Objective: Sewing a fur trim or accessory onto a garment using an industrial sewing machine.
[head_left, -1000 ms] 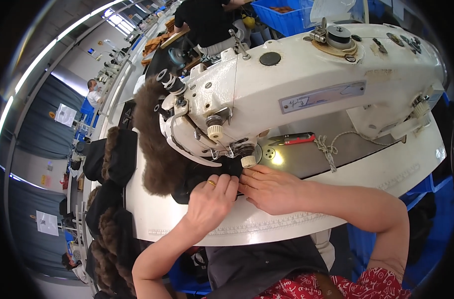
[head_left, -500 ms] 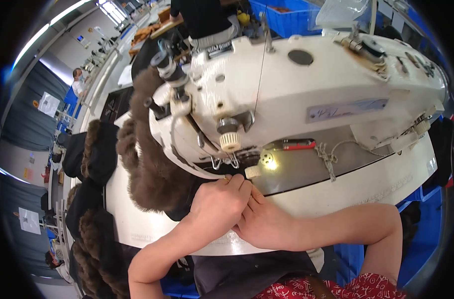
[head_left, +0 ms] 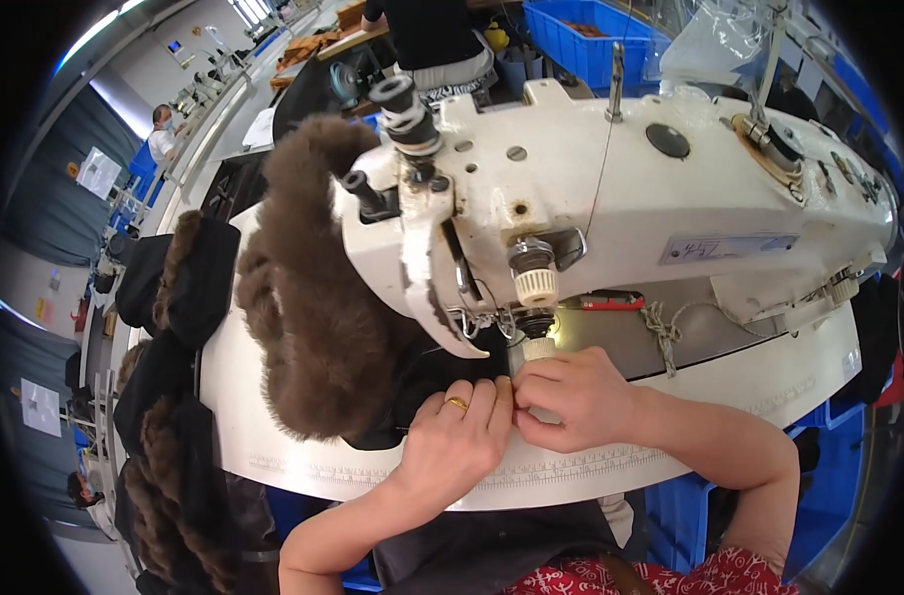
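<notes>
A white sewing machine (head_left: pixel 581 188) reaches across the white table, its presser area just beyond my hands. Brown fur (head_left: pixel 318 327) joined to black cloth (head_left: pixel 442 379) lies left of and under the machine's head. My left hand (head_left: pixel 457 436), a gold ring on one finger, grips the cloth's near edge with fingers held together. Touching its fingertips, my right hand (head_left: pixel 586 397) is closed in a pinch at the cloth's right edge, beside the machine's cream knob (head_left: pixel 538 348). The bit of cloth between my fingers is mostly hidden.
Several fur-trimmed black pieces (head_left: pixel 179 288) hang at the table's left side. A red-handled tool (head_left: pixel 610 300) and a knotted cord (head_left: pixel 662 327) lie under the machine arm. Blue bins (head_left: pixel 571 40) stand behind and at lower right. Another person (head_left: pixel 427 40) sits beyond the machine.
My hands were crowded together by the presser area; the right hand has risen and turned, and the left lies lower. More fur and black cloth show as the view has shifted.
</notes>
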Demonstrator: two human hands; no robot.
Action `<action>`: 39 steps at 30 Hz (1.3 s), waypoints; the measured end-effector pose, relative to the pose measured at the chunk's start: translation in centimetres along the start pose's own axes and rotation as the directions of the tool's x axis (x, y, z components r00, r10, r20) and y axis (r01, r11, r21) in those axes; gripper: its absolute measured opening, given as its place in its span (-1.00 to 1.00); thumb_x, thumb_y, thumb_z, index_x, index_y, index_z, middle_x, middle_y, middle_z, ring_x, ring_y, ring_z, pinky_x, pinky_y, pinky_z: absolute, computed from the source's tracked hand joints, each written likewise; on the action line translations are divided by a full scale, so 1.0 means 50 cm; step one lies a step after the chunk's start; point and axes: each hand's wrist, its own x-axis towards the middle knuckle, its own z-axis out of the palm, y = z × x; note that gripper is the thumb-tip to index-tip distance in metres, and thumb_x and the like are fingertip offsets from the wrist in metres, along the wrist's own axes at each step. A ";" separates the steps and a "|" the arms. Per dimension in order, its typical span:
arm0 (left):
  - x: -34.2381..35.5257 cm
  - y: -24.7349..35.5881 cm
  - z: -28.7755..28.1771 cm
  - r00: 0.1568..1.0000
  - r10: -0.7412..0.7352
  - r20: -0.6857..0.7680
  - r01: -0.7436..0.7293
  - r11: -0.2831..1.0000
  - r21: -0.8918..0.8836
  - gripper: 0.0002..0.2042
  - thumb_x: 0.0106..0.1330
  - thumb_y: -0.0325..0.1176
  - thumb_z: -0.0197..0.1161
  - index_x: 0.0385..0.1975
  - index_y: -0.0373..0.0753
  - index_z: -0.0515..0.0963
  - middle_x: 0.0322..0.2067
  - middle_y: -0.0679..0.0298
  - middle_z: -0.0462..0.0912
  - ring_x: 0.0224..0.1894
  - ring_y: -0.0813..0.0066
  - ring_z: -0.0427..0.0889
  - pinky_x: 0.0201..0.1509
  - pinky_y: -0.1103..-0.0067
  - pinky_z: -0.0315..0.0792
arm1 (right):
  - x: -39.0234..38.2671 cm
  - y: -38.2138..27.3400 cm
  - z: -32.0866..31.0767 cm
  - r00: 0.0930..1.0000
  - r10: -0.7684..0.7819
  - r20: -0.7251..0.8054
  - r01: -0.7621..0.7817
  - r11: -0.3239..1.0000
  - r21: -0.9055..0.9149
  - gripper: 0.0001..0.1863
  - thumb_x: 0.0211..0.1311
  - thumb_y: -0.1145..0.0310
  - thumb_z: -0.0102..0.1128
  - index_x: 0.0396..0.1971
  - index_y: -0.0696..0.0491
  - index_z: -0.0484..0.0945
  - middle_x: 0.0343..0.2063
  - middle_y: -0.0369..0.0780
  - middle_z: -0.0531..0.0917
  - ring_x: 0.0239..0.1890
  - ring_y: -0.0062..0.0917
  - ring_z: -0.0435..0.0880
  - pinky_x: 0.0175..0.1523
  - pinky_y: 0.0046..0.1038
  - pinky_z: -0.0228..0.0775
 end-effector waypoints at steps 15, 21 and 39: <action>0.027 -0.012 -0.003 0.978 -0.207 -0.036 0.204 0.976 -0.071 -0.80 -0.04 -0.44 0.24 -0.38 -0.31 0.54 -0.42 0.22 0.44 -0.34 0.31 0.54 -0.46 0.50 0.48 | 0.018 -0.030 0.035 0.956 -0.148 0.253 0.176 0.980 -0.092 -0.50 0.10 0.05 0.32 -0.21 0.24 0.58 -0.11 -0.02 0.60 0.05 -0.11 0.54 0.31 -0.11 0.26; 0.024 -0.035 0.019 0.998 0.020 0.067 -0.019 1.000 -0.020 -0.78 -0.08 -0.43 0.23 -0.38 -0.30 0.53 -0.41 0.24 0.41 -0.34 0.35 0.54 -0.48 0.54 0.47 | 0.010 -0.017 0.055 0.916 -0.182 0.357 0.211 0.976 -0.044 -0.40 0.19 -0.07 0.20 -0.17 0.28 0.57 -0.11 0.06 0.59 0.09 -0.03 0.52 0.36 -0.01 0.17; -0.008 0.003 0.027 0.986 -0.087 -0.140 0.084 0.996 -0.025 -0.68 -0.04 -0.44 0.22 -0.23 -0.40 0.57 -0.36 0.20 0.47 -0.37 0.38 0.49 -0.38 0.58 0.46 | 0.021 0.042 0.038 0.994 -0.097 -0.041 0.083 0.959 -0.270 -0.81 0.06 0.30 0.31 -0.35 0.05 0.58 -0.46 -0.32 0.57 -0.43 -0.51 0.57 -0.47 -0.53 0.46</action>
